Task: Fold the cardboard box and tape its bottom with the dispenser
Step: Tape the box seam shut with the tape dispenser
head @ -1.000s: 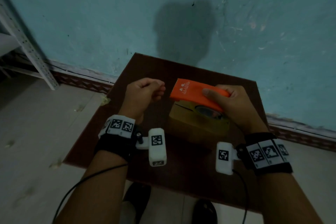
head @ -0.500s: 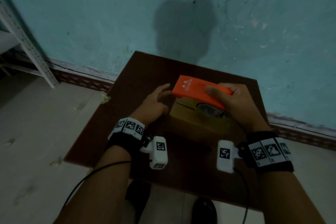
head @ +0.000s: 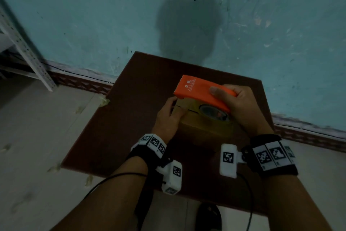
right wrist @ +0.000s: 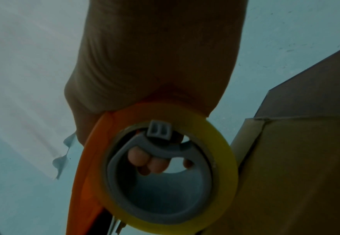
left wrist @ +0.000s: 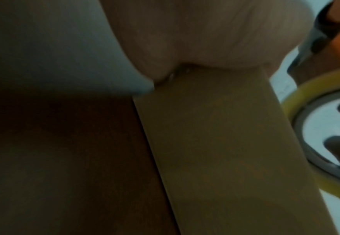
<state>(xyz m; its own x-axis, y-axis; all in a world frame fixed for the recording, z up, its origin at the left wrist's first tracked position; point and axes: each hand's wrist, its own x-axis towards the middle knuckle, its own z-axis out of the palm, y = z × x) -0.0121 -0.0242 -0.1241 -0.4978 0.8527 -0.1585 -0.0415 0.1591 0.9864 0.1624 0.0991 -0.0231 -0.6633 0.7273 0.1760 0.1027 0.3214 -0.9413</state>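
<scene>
A small brown cardboard box stands on the dark wooden table, its top flaps closed along a seam. My right hand grips the orange tape dispenser just above the box's top, toothed edge pointing to the far left. In the right wrist view its fingertips show through the grey core of the yellow tape roll, beside the box. My left hand holds the box's left end, thumb on top. In the left wrist view the palm lies on the box's upper edge.
The table stands against a teal wall. A white perforated metal shelf post stands at the far left on the pale floor. A dark shoe shows under the table's near edge. Bare tabletop lies left of the box.
My left hand, curled in the air a second ago, has reached right and taken hold of the box's left end. The right hand keeps the dispenser over the box.
</scene>
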